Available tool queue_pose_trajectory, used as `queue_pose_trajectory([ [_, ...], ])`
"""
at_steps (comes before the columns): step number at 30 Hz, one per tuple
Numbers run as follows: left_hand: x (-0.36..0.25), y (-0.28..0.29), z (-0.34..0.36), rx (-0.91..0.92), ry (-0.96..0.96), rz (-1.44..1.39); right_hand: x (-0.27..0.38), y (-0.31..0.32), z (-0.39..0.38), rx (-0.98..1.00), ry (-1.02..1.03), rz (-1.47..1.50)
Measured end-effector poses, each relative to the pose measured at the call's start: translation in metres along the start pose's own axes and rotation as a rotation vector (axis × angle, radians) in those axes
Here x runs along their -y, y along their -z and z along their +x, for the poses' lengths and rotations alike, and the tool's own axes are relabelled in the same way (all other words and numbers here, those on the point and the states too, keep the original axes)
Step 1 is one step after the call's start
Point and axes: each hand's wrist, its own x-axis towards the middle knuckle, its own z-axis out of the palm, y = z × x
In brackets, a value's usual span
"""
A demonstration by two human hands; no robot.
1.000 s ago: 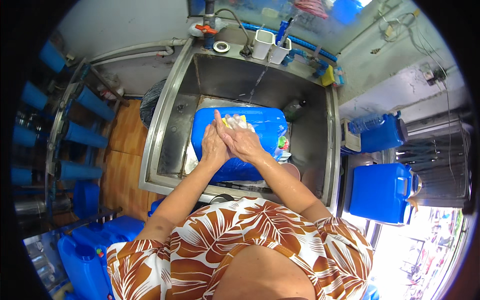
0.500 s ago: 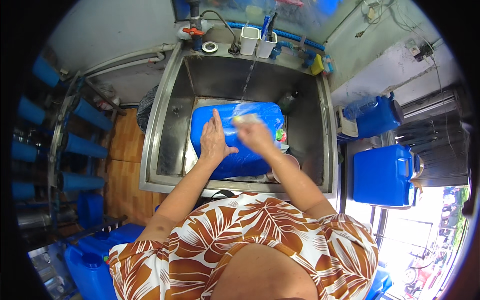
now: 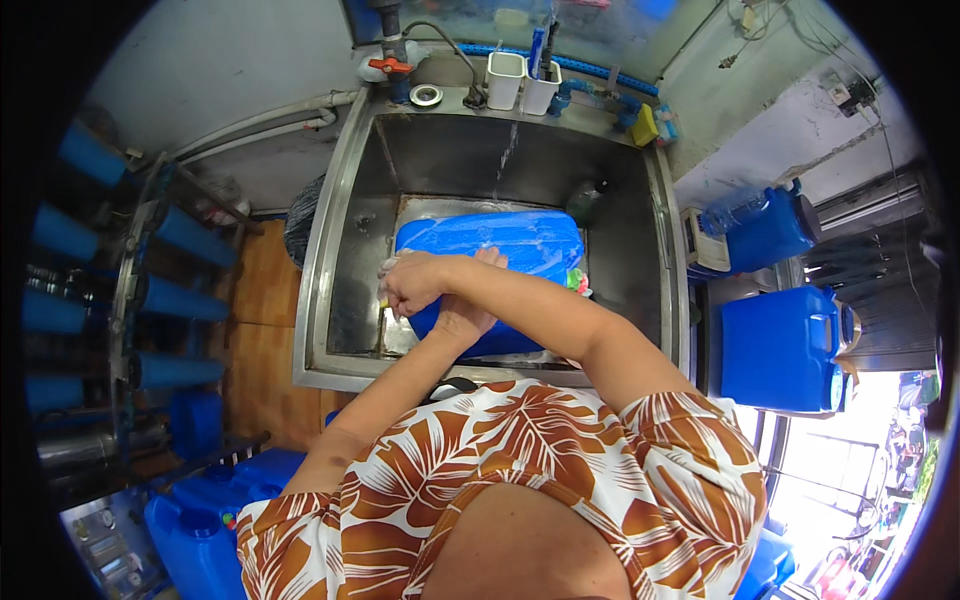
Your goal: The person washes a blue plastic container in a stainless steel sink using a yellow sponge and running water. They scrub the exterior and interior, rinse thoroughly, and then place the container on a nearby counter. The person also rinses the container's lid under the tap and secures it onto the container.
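Scrubbing, apparently: a sudsy blue container (image 3: 540, 236) lies in a steel sink (image 3: 445, 150); the right hand (image 3: 412, 284) grips a yellow sponge (image 3: 383, 299) at its left end. The left hand (image 3: 472, 316), partly hidden, rests on it, finger spread indeterminable. Further strokes likely require steadying. Left: brown floor (image 3: 262, 300)

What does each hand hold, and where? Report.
Right hand: apparently a yellow sponge, mostly hidden; held part unclear. Left hand rests on the blue container, gripping nothing visible.

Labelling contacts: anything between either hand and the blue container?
Left hand: nothing visible; it rests on the blue container, beneath the right forearm. Right hand: a yellow sponge, held at the container's left end; contact face hidden.
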Motion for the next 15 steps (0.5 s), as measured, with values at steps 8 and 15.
queue_pose_trajectory([
  [8,-0.016,0.035,-0.003,-0.037,0.014,-0.186,-0.144,0.016,-0.075,0.117,-0.845,0.147],
  [15,-0.018,0.041,0.037,0.168,0.094,-0.159,-0.165,-0.083,-0.255,-1.184,-1.253,1.337],
])
